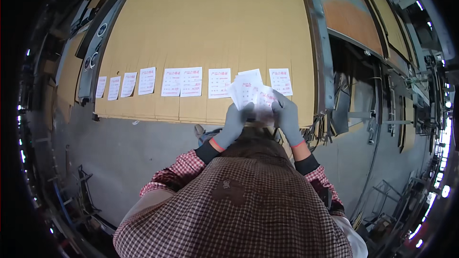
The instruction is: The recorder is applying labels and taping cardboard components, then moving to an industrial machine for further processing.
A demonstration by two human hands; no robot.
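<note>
Head view: The left hand (233,123) and the right hand (288,117), both wearing grey gloves, are holding a fanned bundle of white slips (246,88) over the near edge of the surface (205,24), toward its near right corner. The left fingers are grasping the bundle's lower left part; the right fingers are grasping its right side. The bundle's lower end is blurring, so the exact finger contact there is probably not readable.

Eight slips in a row (191,82) are lying along the near edge, running from the near left corner toward the near right corner. The fifth and sixth from the left are lying side by side; the bundle is showing between the seventh and eighth. Metal rails (315,33) are running along the left and right edges. A grey floor (153,153) is extending beyond the near edge.
</note>
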